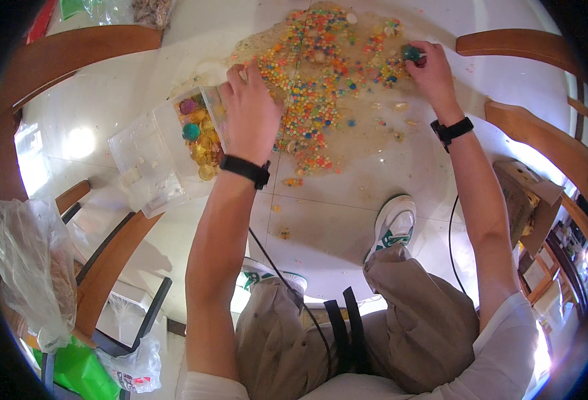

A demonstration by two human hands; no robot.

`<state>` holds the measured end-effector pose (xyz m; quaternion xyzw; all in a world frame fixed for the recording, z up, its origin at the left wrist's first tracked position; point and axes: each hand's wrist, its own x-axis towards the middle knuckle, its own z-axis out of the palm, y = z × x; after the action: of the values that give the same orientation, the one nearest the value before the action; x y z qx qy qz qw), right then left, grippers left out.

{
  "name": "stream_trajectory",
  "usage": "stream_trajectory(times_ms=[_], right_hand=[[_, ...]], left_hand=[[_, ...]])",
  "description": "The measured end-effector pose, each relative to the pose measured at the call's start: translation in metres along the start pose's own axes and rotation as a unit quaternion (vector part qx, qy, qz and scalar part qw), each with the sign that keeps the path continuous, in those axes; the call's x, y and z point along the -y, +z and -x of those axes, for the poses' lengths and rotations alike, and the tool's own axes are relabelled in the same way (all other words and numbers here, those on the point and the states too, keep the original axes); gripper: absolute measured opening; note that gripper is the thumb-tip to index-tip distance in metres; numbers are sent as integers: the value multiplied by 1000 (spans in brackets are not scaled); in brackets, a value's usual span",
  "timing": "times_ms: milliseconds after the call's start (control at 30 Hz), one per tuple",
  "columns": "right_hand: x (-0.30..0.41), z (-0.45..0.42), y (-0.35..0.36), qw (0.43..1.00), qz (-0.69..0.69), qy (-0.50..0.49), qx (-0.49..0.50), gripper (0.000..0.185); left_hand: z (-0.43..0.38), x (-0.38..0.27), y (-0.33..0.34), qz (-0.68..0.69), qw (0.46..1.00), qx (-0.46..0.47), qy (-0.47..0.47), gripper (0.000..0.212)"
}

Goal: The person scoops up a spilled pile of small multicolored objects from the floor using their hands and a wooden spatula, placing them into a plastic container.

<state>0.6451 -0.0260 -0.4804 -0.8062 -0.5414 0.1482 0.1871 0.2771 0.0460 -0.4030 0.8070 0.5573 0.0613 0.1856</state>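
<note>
At the right edge of the spill, my right hand (435,75) pinches a dark green, glossy rounded piece (412,53). My left hand (251,112) is over the spill's left edge, beside the wall of a clear plastic box (213,117). Its fingers are bent, and whether they hold something small is hidden. Inside the box lie yellow translucent pieces (201,150), a green round piece (191,132) and a purple one (187,106). Many small multicoloured water beads (319,95) are scattered on the wet tiled floor (324,200) between my hands.
The clear lid (146,167) lies open left of the box. Wooden chair parts (88,42) stand at both sides. Plastic bags (28,265) hang lower left; a cardboard box (516,200) is at right. A black cable (286,290) crosses my leg, above my shoes (396,220).
</note>
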Motion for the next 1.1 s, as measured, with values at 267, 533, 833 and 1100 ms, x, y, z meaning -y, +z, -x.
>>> stream_trajectory(times_ms=[267,533,833,1100], right_hand=[[106,19,14,991,-82,-70,84,44],[140,32,36,983,-55,-156,74,46],[170,50,53,979,-160,-72,104,43],[177,54,59,955,-269,-60,112,37]], left_hand=[[-9,-18,15,57,997,42,30,58],[-8,-37,36,123,992,11,26,40],[-6,-43,44,181,983,-21,-4,37],[1,-32,52,217,975,-41,-1,36]])
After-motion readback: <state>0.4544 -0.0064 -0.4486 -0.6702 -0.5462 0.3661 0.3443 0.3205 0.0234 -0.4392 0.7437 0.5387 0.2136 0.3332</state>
